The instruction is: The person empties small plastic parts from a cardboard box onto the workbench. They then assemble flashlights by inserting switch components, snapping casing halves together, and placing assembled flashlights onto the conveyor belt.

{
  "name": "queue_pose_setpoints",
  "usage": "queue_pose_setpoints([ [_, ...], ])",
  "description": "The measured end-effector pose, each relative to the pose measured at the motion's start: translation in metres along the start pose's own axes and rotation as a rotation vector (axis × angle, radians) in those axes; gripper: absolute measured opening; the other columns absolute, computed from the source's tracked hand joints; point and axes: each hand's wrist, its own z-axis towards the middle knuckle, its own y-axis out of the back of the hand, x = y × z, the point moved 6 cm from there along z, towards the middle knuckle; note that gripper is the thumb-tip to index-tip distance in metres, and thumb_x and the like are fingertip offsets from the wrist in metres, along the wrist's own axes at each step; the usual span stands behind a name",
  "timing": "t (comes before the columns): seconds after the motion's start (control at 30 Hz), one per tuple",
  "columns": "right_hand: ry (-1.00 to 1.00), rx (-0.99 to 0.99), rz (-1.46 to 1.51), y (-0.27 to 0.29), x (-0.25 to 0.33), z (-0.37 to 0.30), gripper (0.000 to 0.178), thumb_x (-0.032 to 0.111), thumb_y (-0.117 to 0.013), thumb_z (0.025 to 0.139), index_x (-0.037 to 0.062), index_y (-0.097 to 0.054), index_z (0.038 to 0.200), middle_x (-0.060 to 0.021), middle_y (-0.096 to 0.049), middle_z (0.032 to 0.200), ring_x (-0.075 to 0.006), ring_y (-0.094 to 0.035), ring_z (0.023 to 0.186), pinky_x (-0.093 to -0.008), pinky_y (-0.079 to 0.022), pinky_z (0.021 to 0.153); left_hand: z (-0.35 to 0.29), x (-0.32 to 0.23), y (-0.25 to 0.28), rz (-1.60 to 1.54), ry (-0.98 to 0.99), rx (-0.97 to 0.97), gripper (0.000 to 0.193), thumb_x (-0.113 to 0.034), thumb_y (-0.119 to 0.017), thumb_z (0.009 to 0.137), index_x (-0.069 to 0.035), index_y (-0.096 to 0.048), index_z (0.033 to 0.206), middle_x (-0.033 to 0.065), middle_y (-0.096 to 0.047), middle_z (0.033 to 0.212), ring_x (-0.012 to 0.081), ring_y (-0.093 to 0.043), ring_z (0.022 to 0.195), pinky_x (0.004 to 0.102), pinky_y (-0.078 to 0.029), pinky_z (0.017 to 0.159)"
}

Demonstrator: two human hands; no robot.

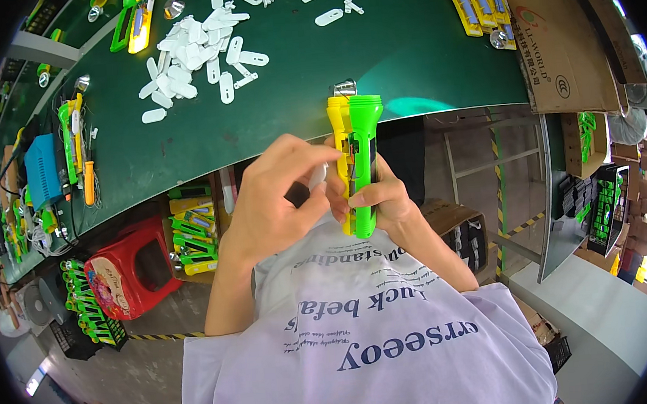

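My right hand [388,195] grips a flashlight body, its thumb across the front. The flashlight's green half [366,153] and yellow half [338,129] stand side by side, with a small circuit board and wires showing between them. A silvery reflector [344,88] sits at the far end of the flashlight. Close by on the left, my left hand [273,194] pinches a small white plastic piece [318,176] between thumb and fingers. Its fingertips are next to the yellow half; whether they touch it I cannot tell.
On the green table [277,99] lies a heap of white oval plastic pieces [190,53]. Yellow flashlight halves [477,0] with wiring lie far right, beside a cardboard sheet [565,39]. At left are a blue box [43,171], an orange-handled screwdriver [89,182] and a red stool [121,282].
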Motion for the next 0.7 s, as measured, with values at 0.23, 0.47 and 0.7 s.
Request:
queue_pose_setpoints([
  [0.23, 0.013, -0.026, 0.01, 0.002, 0.003, 0.0, 0.075, -0.001, -0.066, 0.06, 0.0025, -0.04, 0.13, -0.0116, -0.058, 0.078, -0.024, -0.061, 0.061, -0.0374, -0.054, 0.054, -0.005, -0.002, -0.005, 0.142, -0.061, 0.004, 0.044, 0.009, -0.064, 0.066, -0.006, -0.07, 0.107, 0.0067, -0.056, 0.086, 0.0172, -0.057, 0.069, 0.028, -0.047, 0.062],
  [0.47, -0.027, -0.019, -0.093, 0.0, 0.003, -0.001, 0.078, -0.005, -0.067, 0.058, 0.0014, -0.039, 0.13, -0.0115, -0.058, 0.076, -0.024, -0.061, 0.059, -0.0365, -0.054, 0.054, -0.009, -0.002, -0.008, 0.179, -0.084, -0.019, 0.048, 0.011, -0.065, 0.066, -0.007, -0.07, 0.11, 0.0075, -0.056, 0.09, 0.0178, -0.059, 0.07, 0.0279, -0.048, 0.06],
  [0.7, -0.014, 0.023, -0.03, 0.001, 0.001, -0.002, 0.082, -0.005, -0.065, 0.056, 0.001, -0.037, 0.133, -0.0122, -0.057, 0.075, -0.0259, -0.061, 0.06, -0.0381, -0.054, 0.055, -0.013, -0.005, -0.01, 0.411, -0.241, 0.006, 0.054, 0.009, -0.067, 0.064, -0.009, -0.069, 0.114, 0.0079, -0.056, 0.093, 0.0196, -0.062, 0.073, 0.0289, -0.052, 0.059],
])
